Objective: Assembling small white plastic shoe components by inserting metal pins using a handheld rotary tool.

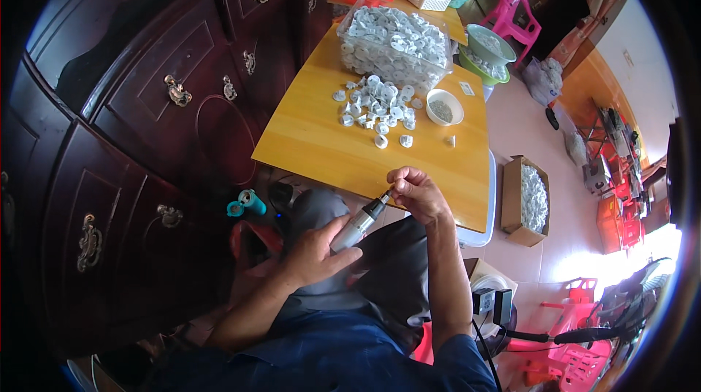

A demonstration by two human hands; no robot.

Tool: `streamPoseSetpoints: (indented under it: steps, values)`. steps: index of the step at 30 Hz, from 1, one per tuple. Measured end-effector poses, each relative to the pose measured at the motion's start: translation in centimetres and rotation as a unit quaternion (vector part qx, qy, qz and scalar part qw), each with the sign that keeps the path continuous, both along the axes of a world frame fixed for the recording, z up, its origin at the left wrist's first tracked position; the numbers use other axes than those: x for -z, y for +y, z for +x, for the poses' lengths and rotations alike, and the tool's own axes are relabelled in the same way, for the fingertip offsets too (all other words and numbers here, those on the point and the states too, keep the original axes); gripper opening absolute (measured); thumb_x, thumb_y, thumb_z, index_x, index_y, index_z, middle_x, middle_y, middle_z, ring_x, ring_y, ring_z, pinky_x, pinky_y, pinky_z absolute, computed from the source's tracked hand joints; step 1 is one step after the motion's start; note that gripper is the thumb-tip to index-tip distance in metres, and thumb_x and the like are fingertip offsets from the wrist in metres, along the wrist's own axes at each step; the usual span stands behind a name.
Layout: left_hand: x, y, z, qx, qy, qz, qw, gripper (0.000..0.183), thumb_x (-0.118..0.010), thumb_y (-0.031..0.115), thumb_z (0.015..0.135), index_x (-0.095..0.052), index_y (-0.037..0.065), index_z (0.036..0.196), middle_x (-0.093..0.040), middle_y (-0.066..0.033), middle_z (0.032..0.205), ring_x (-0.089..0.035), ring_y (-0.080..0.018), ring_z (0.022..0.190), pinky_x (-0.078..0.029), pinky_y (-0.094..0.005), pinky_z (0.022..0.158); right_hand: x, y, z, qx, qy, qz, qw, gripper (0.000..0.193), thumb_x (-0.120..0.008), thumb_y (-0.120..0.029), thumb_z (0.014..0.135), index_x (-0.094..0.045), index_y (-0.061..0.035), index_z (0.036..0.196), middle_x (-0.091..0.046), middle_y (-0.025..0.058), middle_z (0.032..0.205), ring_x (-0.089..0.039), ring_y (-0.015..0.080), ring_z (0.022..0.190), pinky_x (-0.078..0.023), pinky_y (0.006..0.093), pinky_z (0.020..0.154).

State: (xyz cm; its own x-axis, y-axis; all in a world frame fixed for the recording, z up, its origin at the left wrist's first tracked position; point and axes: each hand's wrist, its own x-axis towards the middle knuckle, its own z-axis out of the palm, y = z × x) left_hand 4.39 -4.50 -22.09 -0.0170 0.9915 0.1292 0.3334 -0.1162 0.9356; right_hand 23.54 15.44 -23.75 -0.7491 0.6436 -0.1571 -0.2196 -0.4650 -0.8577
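Note:
My left hand (pixel 314 252) is wrapped round the grey body of an electric screwdriver (pixel 356 230), which has a black nose. It is tilted over my lap, with its tip pointing up and right to the table's near edge. At that tip, the thumb and fingers of my right hand (pixel 416 193) are pinched together. Whether they grip the bit or some small piece there is too small to tell. Beyond my hands, a loose heap of small white plastic parts (pixel 376 103) lies on the yellow table (pixel 321 145). Two single parts (pixel 406 141) sit closer to me.
A clear bin (pixel 437 84) heaped with white parts stands behind the pile. Beside it is a white bowl (pixel 458 116) of small grey pieces. On the floor to the right is a cardboard box (pixel 512 198) of white parts. Dark wooden cabinets (pixel 175 92) line the left.

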Motion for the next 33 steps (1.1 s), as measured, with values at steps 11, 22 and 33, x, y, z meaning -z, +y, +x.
streamPoseSetpoints:
  steps: [11,22,33]
  values:
    - [-0.8,0.0,-0.5,0.013,-0.094,-0.046,0.994,0.056,-0.071,0.02,0.086,-0.049,0.0,0.133,-0.065,-0.0075,0.102,-0.063,-0.0159,0.091,-0.05,-0.0304,0.085,2.1,-2.4,-2.3,0.012,0.172,-0.171,0.97,0.012,-0.066,-0.017,0.092,-0.063,-0.0075,0.099,-0.061,0.0017,0.097,-0.062,0.0092,0.073,-0.054,0.0283,0.068]
    - [-0.2,0.1,-0.5,-0.006,-0.11,-0.02,0.994,0.05,-0.068,0.022,0.087,-0.051,0.002,0.13,-0.071,-0.0086,0.104,-0.069,-0.0188,0.097,-0.052,-0.0321,0.086,0.7,-2.1,-3.2,0.002,0.142,-0.151,0.978,0.009,-0.066,-0.015,0.091,-0.066,-0.0084,0.097,-0.062,-0.0006,0.095,-0.061,0.0077,0.073,-0.055,0.0265,0.07]
    - [-0.2,0.3,-0.7,-0.028,-0.1,0.005,0.995,0.049,-0.069,0.02,0.087,-0.051,0.0,0.128,-0.071,-0.0089,0.099,-0.07,-0.0191,0.094,-0.053,-0.0322,0.083,-0.3,-1.4,-2.7,-0.009,0.103,-0.106,0.989,0.047,-0.07,-0.023,0.089,-0.053,-0.0066,0.129,-0.063,0.0069,0.117,-0.063,0.0119,0.085,-0.053,0.0297,0.075]
